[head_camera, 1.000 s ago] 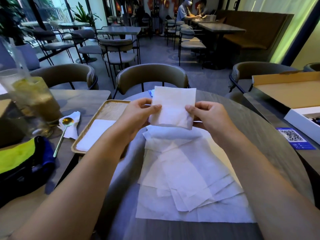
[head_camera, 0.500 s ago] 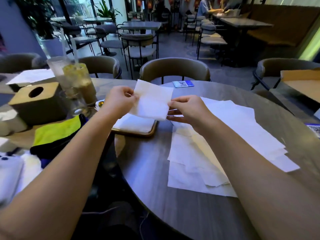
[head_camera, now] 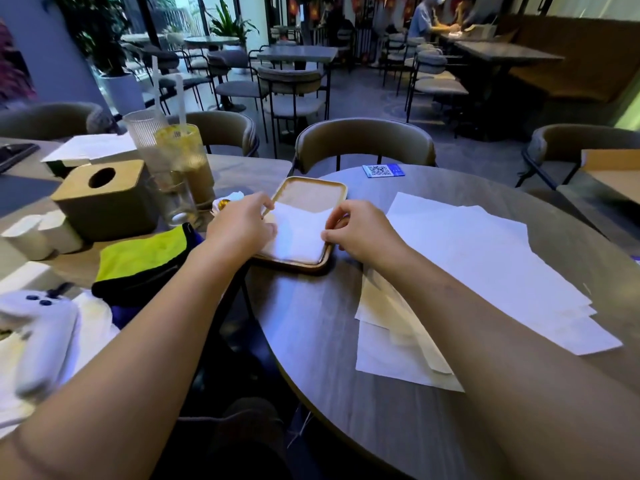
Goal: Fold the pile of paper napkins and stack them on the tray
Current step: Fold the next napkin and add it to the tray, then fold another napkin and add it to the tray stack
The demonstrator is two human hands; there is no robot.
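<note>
A folded white napkin (head_camera: pixel 296 233) lies in the near half of the wooden tray (head_camera: pixel 311 188), on top of another folded one. My left hand (head_camera: pixel 239 225) pinches its left edge and my right hand (head_camera: pixel 360 228) pinches its right edge, both low over the tray. The pile of unfolded napkins (head_camera: pixel 485 258) spreads over the round grey table (head_camera: pixel 311 334) to the right, partly hidden under my right forearm.
Two tall glasses with straws (head_camera: pixel 180 168), a wooden tissue box (head_camera: pixel 104 199), a yellow and black pouch (head_camera: pixel 145 261) and a white cloth item (head_camera: pixel 45 337) crowd the left. A blue QR card (head_camera: pixel 382 170) lies behind the tray. Chairs (head_camera: pixel 363 143) ring the table.
Both hands carried the folded napkin from in front of me leftward and down onto the tray. My head turned left, so the pile now sits to the right.
</note>
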